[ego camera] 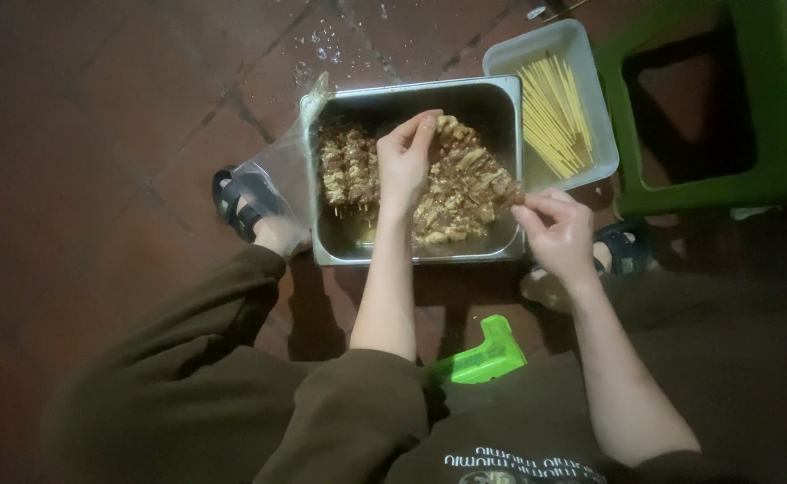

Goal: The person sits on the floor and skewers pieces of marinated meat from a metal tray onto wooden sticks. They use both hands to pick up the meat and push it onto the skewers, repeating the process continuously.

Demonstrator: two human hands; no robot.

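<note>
A steel pan (504, 97) on the tiled floor holds marinated meat (465, 188) and a row of finished meat skewers (347, 170) at its left side. My left hand (404, 159) reaches into the pan, its fingertips pinched on a piece of meat near the far side. Over the pan's right front corner, my right hand (556, 231) pinches the end of a skewer loaded with meat (506, 192).
A white plastic tub (590, 72) of bare bamboo sticks (553, 115) stands right of the pan. A green stool (769, 108) is at far right, another green stool corner (483, 357) under me. A clear plastic bag (277, 170) lies beside my sandalled left foot (248, 211).
</note>
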